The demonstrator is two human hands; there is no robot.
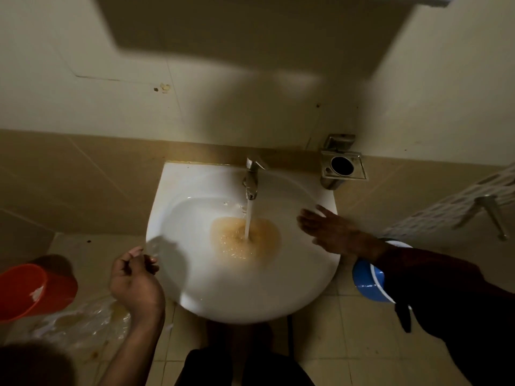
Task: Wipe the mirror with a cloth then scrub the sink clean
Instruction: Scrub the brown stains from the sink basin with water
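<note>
A white sink (195,288) hangs on the tiled wall below me. Its chrome tap (252,176) is running, and the stream falls into a pool of brownish water (245,238) around the drain. My right hand (331,232) lies flat with fingers spread on the sink's right inner slope, blurred by motion. My left hand (133,277) hovers at the sink's left front rim with fingers curled loosely and nothing visible in it. No cloth shows. Only the lower edge of the mirror (434,0) peeks in at the top right.
A metal holder (341,165) is fixed to the wall right of the tap. An orange bucket (30,288) and crumpled clear plastic (83,321) lie on the floor at left. A blue basin (367,280) sits right of the sink, below a white rack (459,204).
</note>
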